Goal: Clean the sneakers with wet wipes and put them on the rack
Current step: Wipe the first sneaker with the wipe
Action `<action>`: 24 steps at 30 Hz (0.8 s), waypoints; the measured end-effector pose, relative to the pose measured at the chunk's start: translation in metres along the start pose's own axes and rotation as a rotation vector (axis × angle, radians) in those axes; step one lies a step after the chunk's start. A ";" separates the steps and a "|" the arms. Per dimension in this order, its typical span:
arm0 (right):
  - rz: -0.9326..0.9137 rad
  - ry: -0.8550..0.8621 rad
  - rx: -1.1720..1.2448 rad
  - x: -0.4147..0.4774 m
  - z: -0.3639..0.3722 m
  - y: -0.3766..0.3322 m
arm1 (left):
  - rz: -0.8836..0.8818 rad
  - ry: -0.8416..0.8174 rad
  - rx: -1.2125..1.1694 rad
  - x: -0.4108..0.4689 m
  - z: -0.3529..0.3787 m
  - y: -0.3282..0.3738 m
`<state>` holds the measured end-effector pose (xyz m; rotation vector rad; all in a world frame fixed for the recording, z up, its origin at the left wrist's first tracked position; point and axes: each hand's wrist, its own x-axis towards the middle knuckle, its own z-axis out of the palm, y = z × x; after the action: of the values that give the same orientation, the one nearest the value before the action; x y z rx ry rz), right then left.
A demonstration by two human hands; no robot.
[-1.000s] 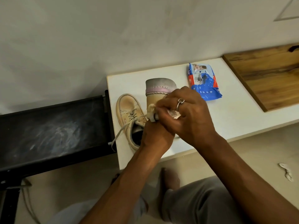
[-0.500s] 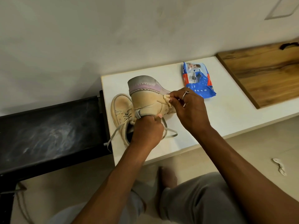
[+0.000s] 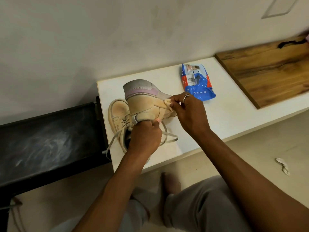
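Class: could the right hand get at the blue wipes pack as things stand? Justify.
Probably yes: the wipes pack lies just beyond the right hand, bare table between them, though that hand pinches a wipe.

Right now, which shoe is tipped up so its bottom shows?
The sneaker gripped by the left hand, grey sole showing; the other sneaker lies flat on the table.

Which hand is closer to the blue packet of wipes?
The right hand. It pinches a wipe just on the near side of the blue packet. The left hand grips the sneaker farther off, to the packet's left.
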<state>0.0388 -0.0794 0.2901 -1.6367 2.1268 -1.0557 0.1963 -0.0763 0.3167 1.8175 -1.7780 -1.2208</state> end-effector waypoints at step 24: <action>0.000 -0.019 0.000 0.001 -0.003 0.001 | 0.028 -0.014 0.027 -0.002 0.000 0.002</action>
<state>0.0359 -0.0794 0.2919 -1.6402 2.1152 -1.0360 0.1951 -0.0749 0.3192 1.7972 -1.8297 -1.2077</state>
